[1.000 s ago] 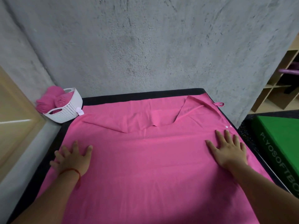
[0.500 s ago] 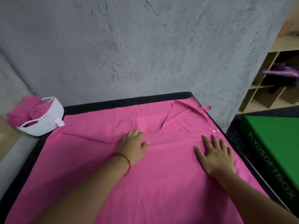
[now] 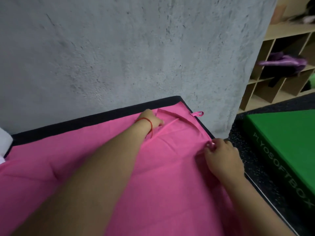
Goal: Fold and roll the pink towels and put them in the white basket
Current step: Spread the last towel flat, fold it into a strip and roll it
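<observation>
A large pink towel (image 3: 167, 181) lies spread over a black-edged table (image 3: 85, 116). Its far right corner is folded back, and a small pink loop (image 3: 197, 114) sticks out at the edge. My left hand (image 3: 151, 119), with a red string on the wrist, reaches across to the folded flap near the far edge; its fingertips are hidden in the fold. At the towel's right edge my right hand (image 3: 219, 154) pinches the cloth by the white snaps. Only a blurred white sliver of the basket (image 3: 5, 142) shows at the far left.
A rough grey concrete wall (image 3: 136, 48) stands right behind the table. To the right lies a green plyo box (image 3: 286, 142) on dark speckled floor. Wooden cubby shelves (image 3: 281, 68) with purple and dark items stand at the back right.
My left hand has moved from the towel's left side across to the folded far right corner. My right hand went from lying flat to pinching the right edge. The view swung right.
</observation>
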{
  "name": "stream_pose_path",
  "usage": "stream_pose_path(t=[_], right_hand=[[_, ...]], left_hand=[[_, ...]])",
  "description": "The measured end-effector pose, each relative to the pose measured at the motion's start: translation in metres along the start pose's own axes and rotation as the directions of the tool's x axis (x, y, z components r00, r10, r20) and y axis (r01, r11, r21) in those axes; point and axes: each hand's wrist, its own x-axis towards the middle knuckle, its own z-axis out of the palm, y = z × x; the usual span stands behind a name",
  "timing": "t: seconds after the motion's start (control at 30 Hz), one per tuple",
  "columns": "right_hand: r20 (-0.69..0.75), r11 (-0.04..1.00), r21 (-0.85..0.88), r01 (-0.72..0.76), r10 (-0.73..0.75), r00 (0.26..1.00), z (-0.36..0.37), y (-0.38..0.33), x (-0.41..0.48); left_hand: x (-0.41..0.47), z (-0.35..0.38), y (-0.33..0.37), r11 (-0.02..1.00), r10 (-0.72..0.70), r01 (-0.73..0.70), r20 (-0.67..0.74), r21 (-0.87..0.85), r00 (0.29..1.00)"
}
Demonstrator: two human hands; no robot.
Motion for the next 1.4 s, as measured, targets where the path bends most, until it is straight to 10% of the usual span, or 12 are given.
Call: stream_pose_path(t=[0.2,0.47,0.73,1.4], right_hand=[[0.233,0.996,0.08,-0.027,0.007,0.972,-0.017,0.015,0.03],[0.191,0.935,0.354,0.01,-0.083,0.978,-0.032,0.024,0.052],[0.015,0.983,0.178,0.053,-0.057,0.998,0.001,0.035,0.033],[0.002,0.976,0.214,-0.045,0.046,0.999,0.011,0.046,0.047]], left_hand=[[0.046,0.016,0.019,0.999,-0.015,0.016,-0.021,0.042,1.0],[0.074,0.021,0.069,0.958,0.182,-0.27,-0.527,-0.095,0.83],[0.127,0.081,0.078,0.963,0.233,-0.263,-0.327,-0.051,0.916],[0.125,0.098,0.081,0.917,0.318,-0.194,-0.344,0.348,0.884]])
